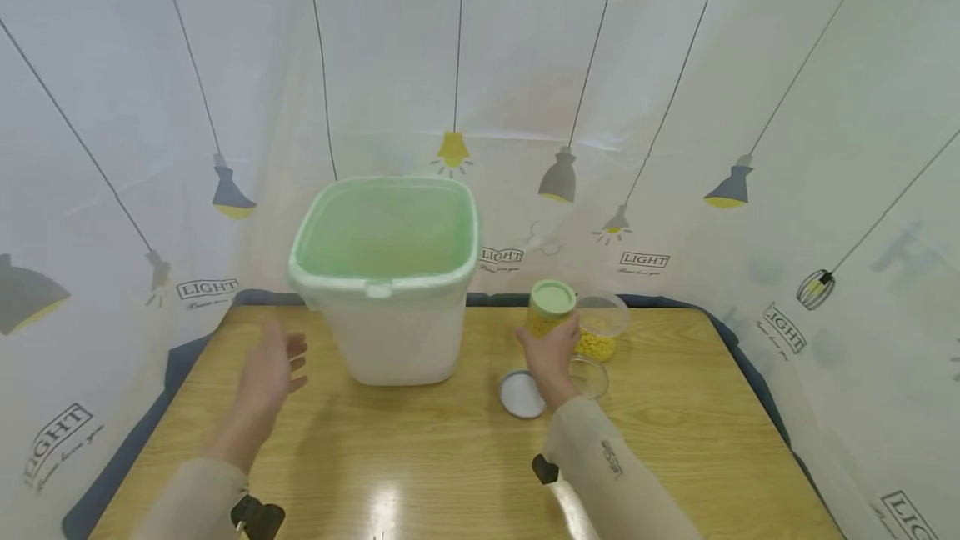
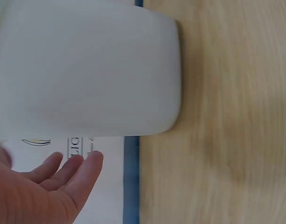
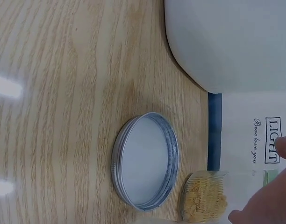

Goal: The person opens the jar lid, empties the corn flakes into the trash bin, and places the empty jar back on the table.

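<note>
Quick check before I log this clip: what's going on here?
A person has their right hand at a green-lidded jar of yellow pieces, thumb and fingers on either side; whether it grips firmly is hard to tell. The left hand holds nothing, with the large white bin standing between the hands. A silver-rimmed lid lies on the wooden table, and a clear container with more yellow pieces stands just beyond the right hand.
</note>
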`<state>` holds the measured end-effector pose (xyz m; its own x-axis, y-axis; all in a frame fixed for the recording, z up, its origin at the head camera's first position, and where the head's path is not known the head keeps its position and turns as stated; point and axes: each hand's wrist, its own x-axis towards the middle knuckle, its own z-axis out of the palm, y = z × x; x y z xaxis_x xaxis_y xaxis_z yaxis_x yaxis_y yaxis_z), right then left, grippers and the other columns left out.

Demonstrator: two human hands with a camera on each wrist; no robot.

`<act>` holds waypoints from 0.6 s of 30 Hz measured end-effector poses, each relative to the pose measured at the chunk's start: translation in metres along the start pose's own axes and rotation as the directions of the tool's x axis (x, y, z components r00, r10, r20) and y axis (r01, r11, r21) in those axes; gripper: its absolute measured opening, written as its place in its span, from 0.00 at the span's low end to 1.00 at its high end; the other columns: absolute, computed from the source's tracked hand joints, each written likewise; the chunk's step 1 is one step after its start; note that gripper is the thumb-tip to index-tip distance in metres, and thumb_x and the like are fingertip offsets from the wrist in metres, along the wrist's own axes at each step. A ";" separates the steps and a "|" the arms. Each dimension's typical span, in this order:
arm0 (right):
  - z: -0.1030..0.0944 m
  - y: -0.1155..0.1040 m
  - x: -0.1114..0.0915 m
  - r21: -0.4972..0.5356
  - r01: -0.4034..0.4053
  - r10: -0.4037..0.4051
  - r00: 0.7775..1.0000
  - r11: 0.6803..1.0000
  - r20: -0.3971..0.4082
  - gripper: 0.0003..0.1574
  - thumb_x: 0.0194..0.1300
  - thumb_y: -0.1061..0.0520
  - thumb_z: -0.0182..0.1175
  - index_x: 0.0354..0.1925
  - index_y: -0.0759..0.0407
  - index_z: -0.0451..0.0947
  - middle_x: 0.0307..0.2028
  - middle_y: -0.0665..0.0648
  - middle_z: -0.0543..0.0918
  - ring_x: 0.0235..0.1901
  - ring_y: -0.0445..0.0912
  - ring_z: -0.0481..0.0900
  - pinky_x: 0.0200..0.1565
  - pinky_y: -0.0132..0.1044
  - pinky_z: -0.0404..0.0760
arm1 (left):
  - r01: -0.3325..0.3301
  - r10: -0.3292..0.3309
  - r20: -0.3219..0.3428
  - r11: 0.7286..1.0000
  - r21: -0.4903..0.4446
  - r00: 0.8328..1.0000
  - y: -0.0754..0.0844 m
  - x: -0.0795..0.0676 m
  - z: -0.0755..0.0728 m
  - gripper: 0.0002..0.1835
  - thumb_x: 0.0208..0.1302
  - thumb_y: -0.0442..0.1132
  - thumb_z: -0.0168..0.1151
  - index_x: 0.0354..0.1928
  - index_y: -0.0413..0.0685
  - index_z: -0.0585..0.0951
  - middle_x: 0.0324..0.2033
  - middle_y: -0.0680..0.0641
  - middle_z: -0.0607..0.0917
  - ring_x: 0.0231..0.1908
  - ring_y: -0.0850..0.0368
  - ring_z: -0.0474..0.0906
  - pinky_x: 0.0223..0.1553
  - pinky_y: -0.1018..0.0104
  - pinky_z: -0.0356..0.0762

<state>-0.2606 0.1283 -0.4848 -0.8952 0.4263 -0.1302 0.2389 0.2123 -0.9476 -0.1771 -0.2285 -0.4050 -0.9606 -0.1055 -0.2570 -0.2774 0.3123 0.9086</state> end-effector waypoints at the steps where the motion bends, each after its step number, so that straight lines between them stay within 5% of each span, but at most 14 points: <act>1: 0.001 0.000 0.001 0.005 -0.001 0.001 1.000 1.000 -0.007 0.65 0.56 0.55 0.69 0.76 0.54 0.34 0.72 0.65 0.50 0.73 0.60 0.51 0.74 0.56 0.53 | 0.000 -0.001 0.002 0.999 0.042 1.000 -0.005 -0.001 0.001 0.45 0.72 0.63 0.14 0.73 0.32 0.54 0.71 0.29 0.58 0.70 0.31 0.57 0.67 0.44 0.66; 5: 0.005 0.000 0.003 0.011 -0.023 0.023 0.999 1.000 -0.027 0.67 0.56 0.56 0.69 0.76 0.55 0.33 0.72 0.67 0.48 0.73 0.61 0.50 0.74 0.57 0.52 | -0.030 0.020 0.057 0.983 0.183 0.998 -0.024 -0.001 0.009 0.36 0.76 0.57 0.32 0.70 0.32 0.59 0.68 0.30 0.65 0.66 0.32 0.65 0.62 0.47 0.74; 11: 0.008 0.002 0.005 0.020 -0.082 0.082 0.996 0.996 -0.024 0.71 0.57 0.53 0.68 0.76 0.56 0.25 0.74 0.69 0.42 0.75 0.62 0.45 0.75 0.55 0.49 | -0.155 0.108 0.149 0.922 0.355 0.983 -0.043 -0.005 0.030 0.28 0.75 0.51 0.44 0.66 0.39 0.69 0.61 0.35 0.76 0.58 0.38 0.75 0.55 0.46 0.78; 13: 0.010 0.003 0.006 0.018 -0.089 0.089 0.996 0.996 -0.026 0.72 0.57 0.53 0.68 0.76 0.56 0.23 0.75 0.69 0.41 0.75 0.63 0.44 0.75 0.56 0.48 | -0.201 0.145 0.167 0.900 0.387 0.975 -0.047 -0.005 0.037 0.25 0.75 0.51 0.46 0.64 0.41 0.72 0.59 0.37 0.78 0.57 0.38 0.76 0.56 0.44 0.77; 18: 0.013 0.007 0.011 0.026 -0.106 0.106 0.994 0.994 -0.040 0.74 0.57 0.53 0.68 0.76 0.54 0.21 0.75 0.69 0.39 0.75 0.63 0.42 0.75 0.56 0.47 | -0.272 0.204 0.217 0.893 0.359 0.955 -0.052 -0.005 0.051 0.19 0.73 0.48 0.50 0.58 0.45 0.77 0.56 0.41 0.81 0.57 0.41 0.77 0.56 0.45 0.77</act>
<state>-0.2734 0.1228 -0.4964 -0.8490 0.4810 -0.2187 0.3223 0.1436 -0.9357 -0.1586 -0.1956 -0.4677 -0.9770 0.1678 -0.1318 0.0081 0.6467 0.7627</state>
